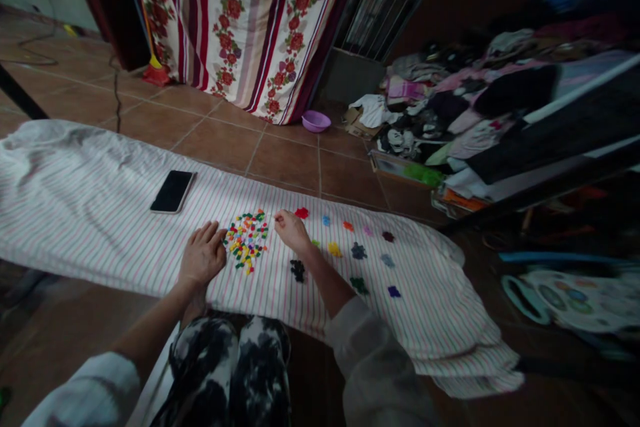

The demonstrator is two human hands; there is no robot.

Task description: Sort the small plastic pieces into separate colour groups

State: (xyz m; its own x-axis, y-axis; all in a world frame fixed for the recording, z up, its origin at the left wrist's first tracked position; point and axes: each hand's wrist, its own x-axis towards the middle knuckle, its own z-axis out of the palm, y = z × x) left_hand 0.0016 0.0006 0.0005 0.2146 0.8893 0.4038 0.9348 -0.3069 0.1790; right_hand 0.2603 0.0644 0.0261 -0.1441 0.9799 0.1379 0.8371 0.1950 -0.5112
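Observation:
A mixed pile of small coloured pieces (247, 240), possibly beads, is spread on a striped cloth (125, 233). My left hand (204, 253) lies palm down at the pile's left edge, fingers stretched out. Just right of the pile, my right hand (293, 230) has its fingertips pinched together; whatever is between them is too small to name. Around and beyond it sit single-colour heaps: red (301, 213), blue (326, 220), orange (349, 226), yellow (334, 249), black (297, 271), dark green (359, 285) and purple (394, 291), among several others. My right wrist partly covers a light green heap (315, 243).
A phone (173, 191) lies on the cloth to the left. Beyond the cloth-covered surface are a tiled floor, a purple basin (316, 121), a floral curtain (250, 27) and a red broom (157, 72). Heaped clothes (450, 93) fill the right side.

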